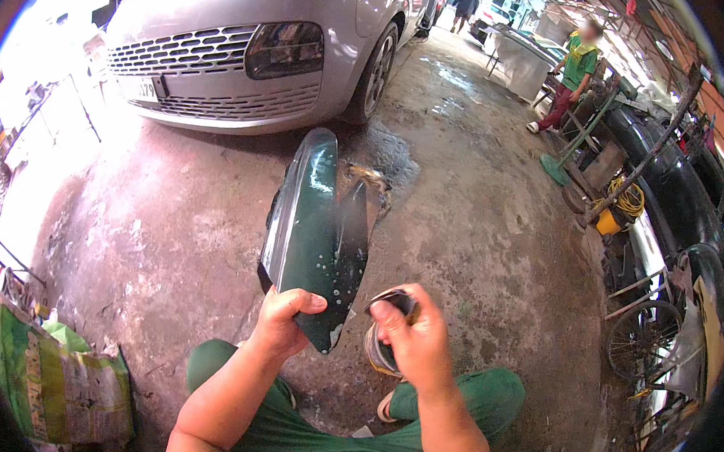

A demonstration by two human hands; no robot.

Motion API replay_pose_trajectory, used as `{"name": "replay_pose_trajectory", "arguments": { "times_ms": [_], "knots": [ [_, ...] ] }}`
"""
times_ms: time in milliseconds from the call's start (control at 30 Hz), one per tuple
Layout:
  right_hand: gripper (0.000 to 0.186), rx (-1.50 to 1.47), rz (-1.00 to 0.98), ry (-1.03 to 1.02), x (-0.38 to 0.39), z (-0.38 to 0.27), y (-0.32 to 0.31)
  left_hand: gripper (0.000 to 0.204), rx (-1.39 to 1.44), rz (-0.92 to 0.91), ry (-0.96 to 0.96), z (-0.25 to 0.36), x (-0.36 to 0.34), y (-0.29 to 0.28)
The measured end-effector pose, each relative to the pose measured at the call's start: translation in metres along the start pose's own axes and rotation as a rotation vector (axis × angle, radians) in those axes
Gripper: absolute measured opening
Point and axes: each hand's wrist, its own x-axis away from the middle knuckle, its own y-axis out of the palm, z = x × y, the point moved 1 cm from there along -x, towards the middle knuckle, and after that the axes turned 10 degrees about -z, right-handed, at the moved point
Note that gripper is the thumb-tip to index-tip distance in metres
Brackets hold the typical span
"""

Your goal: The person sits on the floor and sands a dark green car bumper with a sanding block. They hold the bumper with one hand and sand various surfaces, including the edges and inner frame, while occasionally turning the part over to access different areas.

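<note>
My left hand (288,317) grips the near end of a long, tapered, glossy dark car lamp (308,223), its thumb on top. Whitish drops or flecks dot the lamp's near, right-hand part. Pinched between the thumb and fingers of my right hand (410,328) is a thin, dark, curled sheet (396,301) that looks like sandpaper. This hand is just right of the lamp's near end, apart from it. Partly hidden below the right hand, a round container (379,353) stands on the floor.
Ahead is a silver van (231,61), with a wet patch (389,155) on the concrete floor beside it. At the far right stands a person (581,65) in green and dark red. A bicycle wheel (643,341) lies along the right side; a green-and-white sack (62,382) sits at near left.
</note>
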Motion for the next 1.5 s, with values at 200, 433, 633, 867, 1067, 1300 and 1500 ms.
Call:
{"name": "replay_pose_trajectory", "arguments": {
  "times_ms": [200, 433, 633, 867, 1067, 1300, 1500],
  "knots": [
    [0.031, 0.218, 0.108, -0.159, -0.015, 0.016, 0.027, 0.071, 0.054, 0.005, -0.040, -0.011, 0.001, -0.006],
    [0.031, 0.407, 0.382, -0.366, -0.065, 0.015, -0.001, 0.070, 0.042, -0.047, -0.085, -0.004, 0.003, 0.004],
    [0.027, 0.636, 0.224, -0.555, -0.014, 0.014, 0.037, 0.078, 0.030, 0.004, -0.070, -0.005, 0.001, -0.002],
    [0.028, 0.381, 0.426, -0.519, -0.106, 0.018, -0.041, 0.084, -0.075, -0.062, -0.206, -0.016, 0.009, 0.009],
    [0.027, 0.532, 0.302, -0.605, -0.038, 0.024, 0.023, 0.079, 0.089, -0.012, -0.132, -0.003, 0.003, 0.006],
    [0.030, 0.655, 0.126, -0.579, 0.020, 0.027, 0.027, 0.076, 0.008, -0.045, -0.139, -0.013, -0.001, 0.005],
    [0.029, 0.920, 0.137, -0.590, -0.018, 0.030, -0.073, 0.073, -0.030, 0.048, -0.159, -0.012, 0.002, -0.002]
  ]
}}
